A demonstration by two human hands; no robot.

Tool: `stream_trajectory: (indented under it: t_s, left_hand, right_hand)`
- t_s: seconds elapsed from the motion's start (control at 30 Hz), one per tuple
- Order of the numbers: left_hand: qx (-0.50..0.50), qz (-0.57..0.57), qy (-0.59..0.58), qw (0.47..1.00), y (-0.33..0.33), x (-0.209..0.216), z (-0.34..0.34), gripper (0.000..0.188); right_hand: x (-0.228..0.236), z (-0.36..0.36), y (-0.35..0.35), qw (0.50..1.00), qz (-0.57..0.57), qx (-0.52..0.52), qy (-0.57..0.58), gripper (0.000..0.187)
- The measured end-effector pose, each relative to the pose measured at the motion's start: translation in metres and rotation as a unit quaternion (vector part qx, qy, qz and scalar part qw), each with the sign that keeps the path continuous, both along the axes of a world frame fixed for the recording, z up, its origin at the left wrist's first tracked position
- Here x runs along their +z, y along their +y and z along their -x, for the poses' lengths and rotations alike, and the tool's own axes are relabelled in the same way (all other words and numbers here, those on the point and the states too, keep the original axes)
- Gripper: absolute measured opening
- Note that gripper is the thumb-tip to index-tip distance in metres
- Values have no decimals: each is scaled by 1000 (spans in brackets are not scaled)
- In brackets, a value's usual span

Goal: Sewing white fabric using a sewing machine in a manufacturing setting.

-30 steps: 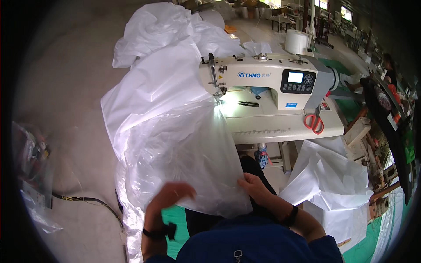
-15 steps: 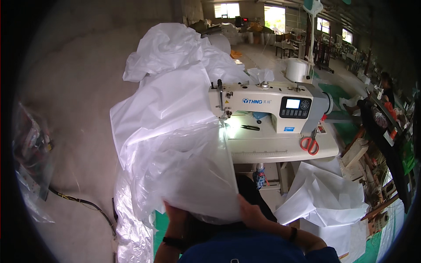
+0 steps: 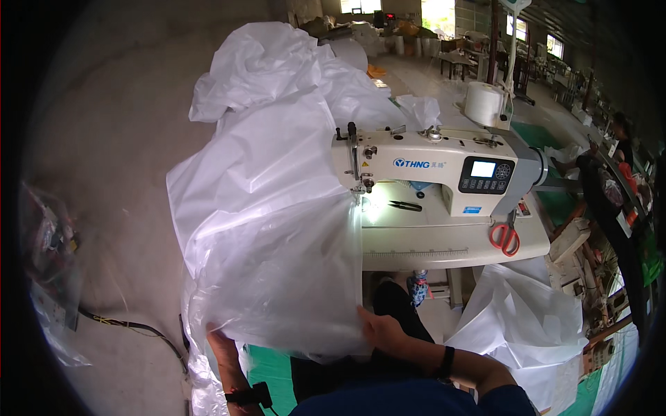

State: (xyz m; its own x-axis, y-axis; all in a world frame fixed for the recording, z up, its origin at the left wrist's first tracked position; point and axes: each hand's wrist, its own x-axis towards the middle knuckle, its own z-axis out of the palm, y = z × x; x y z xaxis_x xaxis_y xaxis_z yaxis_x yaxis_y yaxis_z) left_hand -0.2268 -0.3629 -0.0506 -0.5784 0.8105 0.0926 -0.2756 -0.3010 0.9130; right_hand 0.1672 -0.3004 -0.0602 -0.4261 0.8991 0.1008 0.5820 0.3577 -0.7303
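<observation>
A white sheet with a thin clear plastic layer (image 3: 284, 277) runs from the sewing machine (image 3: 423, 163) toward me, its right edge under the needle area. My right hand (image 3: 385, 333) pinches the near right corner of this plastic sheet. At its near left side, my left hand (image 3: 222, 343) grips the edge, some fingers hidden by the material. The plastic is drawn fairly flat between my hands, with soft wrinkles on the left. Beyond it, white fabric (image 3: 267, 156) lies folded and bunched up past the machine head.
Black thread snips (image 3: 404, 206) and red-handled scissors (image 3: 505, 239) lie on the machine bed. A white thread cone (image 3: 483, 104) stands behind. White fabric pieces (image 3: 520, 319) hang at the lower right. A black cable (image 3: 139, 326) crosses the floor at left. Someone (image 3: 621, 142) sits at far right.
My left hand has moved left along the near edge, spreading the plastic wider and flatter. The right hand has shifted slightly left, still at the corner. The view has shifted a little.
</observation>
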Motion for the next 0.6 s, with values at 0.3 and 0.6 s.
stream_trajectory:
  t_s: [0.3, 0.6]
  left_hand:
    - [-36, 42, -43, 998, 58, 16, 17, 64]
    - [-14, 220, 86, 972, 103, 28, 30, 48]
  right_hand:
    - [7, 14, 54, 999, -30, -19, 31, 48]
    - [33, 18, 108, 995, -52, -40, -73, 39]
